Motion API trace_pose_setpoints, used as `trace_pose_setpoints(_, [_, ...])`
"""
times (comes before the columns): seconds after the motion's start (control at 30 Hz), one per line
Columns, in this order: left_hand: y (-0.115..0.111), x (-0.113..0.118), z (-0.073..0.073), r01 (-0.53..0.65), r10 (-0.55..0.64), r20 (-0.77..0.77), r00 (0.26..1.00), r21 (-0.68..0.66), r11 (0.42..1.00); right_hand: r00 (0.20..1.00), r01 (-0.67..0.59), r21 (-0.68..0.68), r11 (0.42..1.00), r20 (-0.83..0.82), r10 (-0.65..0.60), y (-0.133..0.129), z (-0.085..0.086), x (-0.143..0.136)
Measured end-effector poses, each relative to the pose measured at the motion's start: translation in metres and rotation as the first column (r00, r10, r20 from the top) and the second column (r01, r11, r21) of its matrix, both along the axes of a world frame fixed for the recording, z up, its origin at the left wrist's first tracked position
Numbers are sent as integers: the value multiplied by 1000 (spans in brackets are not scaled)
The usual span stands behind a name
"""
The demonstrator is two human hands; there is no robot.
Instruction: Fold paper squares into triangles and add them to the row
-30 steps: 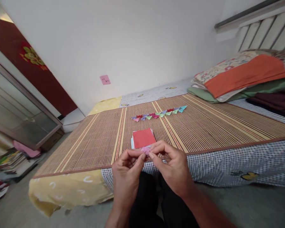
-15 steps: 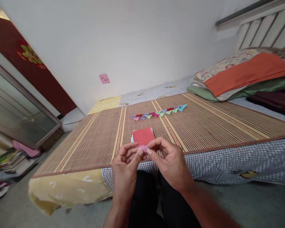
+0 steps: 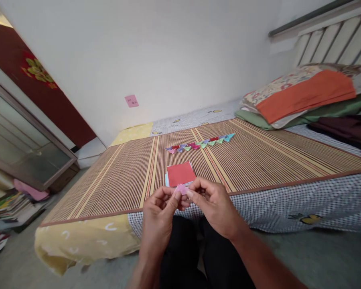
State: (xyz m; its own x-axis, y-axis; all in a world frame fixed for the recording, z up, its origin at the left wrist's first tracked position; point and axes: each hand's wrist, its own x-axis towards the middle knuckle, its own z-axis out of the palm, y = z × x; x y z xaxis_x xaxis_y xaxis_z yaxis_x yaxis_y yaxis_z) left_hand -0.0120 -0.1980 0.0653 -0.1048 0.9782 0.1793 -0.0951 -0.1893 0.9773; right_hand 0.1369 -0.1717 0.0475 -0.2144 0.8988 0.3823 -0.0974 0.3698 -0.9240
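Note:
Between my two hands is a small piece of folded pink paper [image 3: 182,188], held above the near edge of the bed. My left hand [image 3: 160,212] pinches its left side between thumb and fingers. On the other side, the thumb and forefinger of my right hand [image 3: 215,204] grip the paper's right end. Just beyond my fingers lies a stack of square paper sheets [image 3: 181,173] with a red one on top. Farther back, a row of small folded paper pieces [image 3: 201,144] in several colours stretches across the mat.
A striped bamboo mat [image 3: 114,184] covers the bed, with a checked sheet [image 3: 267,208] hanging over its front. Folded bedding with an orange pillow [image 3: 307,96] and dark cloth [image 3: 343,128] are at the right. A pink note [image 3: 131,101] is on the wall.
The view has shifted slightly. Both hands keep hold of the pink paper, which now shows a little more between the fingertips. The stack and the row stay in place.

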Motion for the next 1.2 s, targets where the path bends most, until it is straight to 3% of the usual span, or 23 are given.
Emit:
trace_pose_setpoints(0.1, [-2, 2, 4, -33, 33, -3, 999, 34, 999, 1000, -7, -6, 1000, -22, 7, -2, 3, -1])
trace_pose_setpoints(0.27, [-5, -1, 7, 69, -69, -30, 997, 5, 998, 992, -125, 32, 992, 38, 124, -6, 14, 5])
trace_pose_setpoints(0.37, [-9, -2, 7, 75, -73, -64, 995, 28, 997, 983, -168, 44, 985, 77, 165, -7, 16, 8])
trace_pose_setpoints(0.5, [-11, 0, 6, 50, -47, -96, 994, 32, 998, 987, -118, 82, 990, 123, 108, -8, 11, 9])
trace_pose_setpoints(0.73, [-12, 1, 5, 147, -148, -57, 987, -21, 989, 995, -82, 83, 993, 59, 78, -9, 7, 16])
trace_pose_setpoints(1.0, [-19, 6, 3, 118, -115, -89, 989, 37, 992, 975, -197, -22, 980, -107, 194, -10, 5, 17])
trace_pose_setpoints(1.2, [-18, 14, 1, 125, -122, -84, 989, 29, 992, 994, -77, 86, 993, 84, 70, -19, 11, 18])
